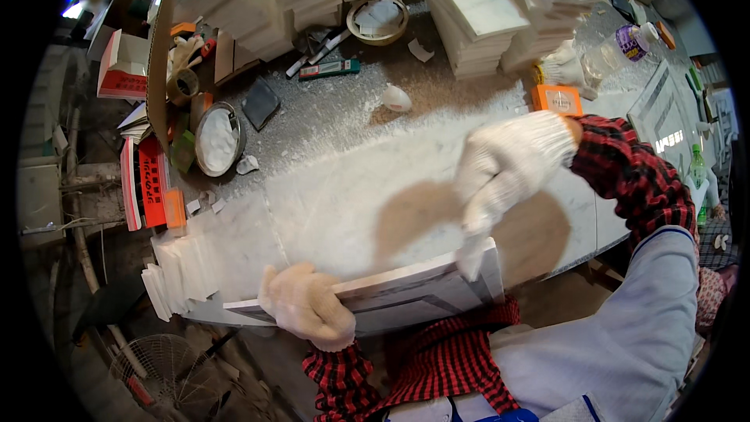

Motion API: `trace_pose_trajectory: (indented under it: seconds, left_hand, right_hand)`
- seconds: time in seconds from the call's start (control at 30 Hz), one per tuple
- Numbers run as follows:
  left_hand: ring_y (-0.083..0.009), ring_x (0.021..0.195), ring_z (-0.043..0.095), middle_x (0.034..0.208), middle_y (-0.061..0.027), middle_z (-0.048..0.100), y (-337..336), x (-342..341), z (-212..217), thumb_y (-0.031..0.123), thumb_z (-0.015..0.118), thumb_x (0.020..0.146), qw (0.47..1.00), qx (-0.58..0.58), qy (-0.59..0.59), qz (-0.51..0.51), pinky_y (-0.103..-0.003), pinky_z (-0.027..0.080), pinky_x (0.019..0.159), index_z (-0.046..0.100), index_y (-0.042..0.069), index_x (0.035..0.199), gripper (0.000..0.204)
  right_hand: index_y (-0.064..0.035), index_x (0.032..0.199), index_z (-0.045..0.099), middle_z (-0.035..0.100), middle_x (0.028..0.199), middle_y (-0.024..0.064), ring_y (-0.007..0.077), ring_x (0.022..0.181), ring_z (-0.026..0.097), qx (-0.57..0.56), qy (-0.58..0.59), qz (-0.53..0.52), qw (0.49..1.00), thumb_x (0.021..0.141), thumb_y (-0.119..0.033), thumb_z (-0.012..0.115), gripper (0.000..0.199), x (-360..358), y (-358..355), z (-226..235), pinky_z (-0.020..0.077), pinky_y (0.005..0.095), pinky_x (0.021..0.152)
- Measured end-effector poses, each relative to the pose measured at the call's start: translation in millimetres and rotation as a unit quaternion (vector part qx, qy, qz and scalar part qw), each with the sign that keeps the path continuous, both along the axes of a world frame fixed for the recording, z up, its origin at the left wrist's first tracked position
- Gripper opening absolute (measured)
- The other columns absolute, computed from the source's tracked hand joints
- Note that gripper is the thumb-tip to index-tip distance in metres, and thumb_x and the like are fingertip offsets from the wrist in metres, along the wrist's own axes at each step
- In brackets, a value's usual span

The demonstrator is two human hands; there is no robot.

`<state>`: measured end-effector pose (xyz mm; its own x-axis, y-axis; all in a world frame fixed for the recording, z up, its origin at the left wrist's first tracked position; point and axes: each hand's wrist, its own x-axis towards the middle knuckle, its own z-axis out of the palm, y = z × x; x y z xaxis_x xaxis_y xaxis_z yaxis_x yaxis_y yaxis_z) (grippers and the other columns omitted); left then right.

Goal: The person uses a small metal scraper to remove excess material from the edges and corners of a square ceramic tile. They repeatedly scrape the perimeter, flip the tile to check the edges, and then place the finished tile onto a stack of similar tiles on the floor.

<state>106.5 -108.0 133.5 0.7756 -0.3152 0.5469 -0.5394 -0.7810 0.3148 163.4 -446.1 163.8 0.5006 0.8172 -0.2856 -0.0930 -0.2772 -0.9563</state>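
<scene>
A white marble tile [406,297] with grey inlaid bands stands tilted on its long edge at the near side of the bench, close to my body. My left hand [308,305], in a white knit glove, is closed over the tile's upper edge towards its left end. My right hand [504,168], gloved the same way, reaches down to the upper edge near the right corner. Its fingers are pressed together and point downward. A pale blur at the fingertips touches the tile; whether something is pinched there cannot be made out.
Stacks of marble tiles [469,0] line the back. White paste fills a bowl [219,139] at left; another bowl [377,19] stands behind. Thin tile pieces [183,273] lean at the left end. An orange box [557,99] and clear bottle [621,51] sit right. A fan [168,375] stands below left.
</scene>
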Motion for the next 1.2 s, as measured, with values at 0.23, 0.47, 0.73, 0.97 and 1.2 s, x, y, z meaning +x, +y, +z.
trace_pose_trajectory:
  seconds: [0.23,0.47,0.73,0.97,1.2]
  left_hand:
    - [-0.0284,0.068,0.056,0.067,-0.008,0.056,-6,1,2,0.018,0.049,0.085,1.0,0.002,0.005,0.015,-0.049,0.041,0.099,0.052,0.009,0.06,0.027]
    - [-0.0354,0.075,0.055,0.072,-0.0113,0.057,-6,2,-3,0.015,0.048,0.087,0.999,0.003,0.001,0.033,-0.052,0.041,0.1,0.051,0.007,0.06,0.028]
    - [-0.0317,0.069,0.056,0.075,-0.0101,0.062,-3,-1,-6,0.013,0.049,0.084,0.999,0.003,-0.024,0.03,-0.052,0.043,0.095,0.057,0.008,0.064,0.022]
    - [-0.0302,0.068,0.056,0.074,-0.0089,0.062,-5,2,-8,0.012,0.052,0.083,0.999,-0.028,-0.021,0.03,-0.052,0.043,0.095,0.059,0.008,0.066,0.019]
    - [-0.0306,0.07,0.058,0.073,-0.009,0.062,-9,1,-1,0.011,0.049,0.088,0.999,-0.004,-0.013,0.043,-0.048,0.042,0.098,0.057,0.007,0.065,0.025]
  right_hand:
    - [-0.0025,0.066,0.061,0.051,0.057,0.0036,0.0104,0.053,0.045,-0.009,0.046,-0.141,0.989,0.089,-0.027,0.075,0.036,-31,-47,11,0.0369,0.031,0.048]
    - [-0.0032,0.073,0.065,0.055,0.06,0.0012,0.0089,0.058,0.047,-0.005,-0.026,-0.065,0.998,0.092,-0.038,0.07,0.04,-7,11,3,0.0409,0.03,0.053]
    - [-0.0026,0.072,0.068,0.059,0.061,0.003,0.0109,0.056,0.052,-0.002,0.024,-0.076,0.997,0.088,-0.029,0.076,0.032,-25,-40,6,0.0431,0.0289,0.052]
    - [-0.003,0.076,0.065,0.052,0.067,-0.0023,0.0071,0.065,0.044,0.017,0.008,-0.239,0.971,0.094,-0.036,0.067,0.038,-36,-8,-2,0.0391,0.0273,0.058]
    - [-0.0076,0.073,0.064,0.048,0.062,-0.0047,0.0071,0.061,0.044,0.01,-0.007,-0.116,0.993,0.094,-0.041,0.067,0.04,-24,5,-6,0.038,0.0284,0.056]
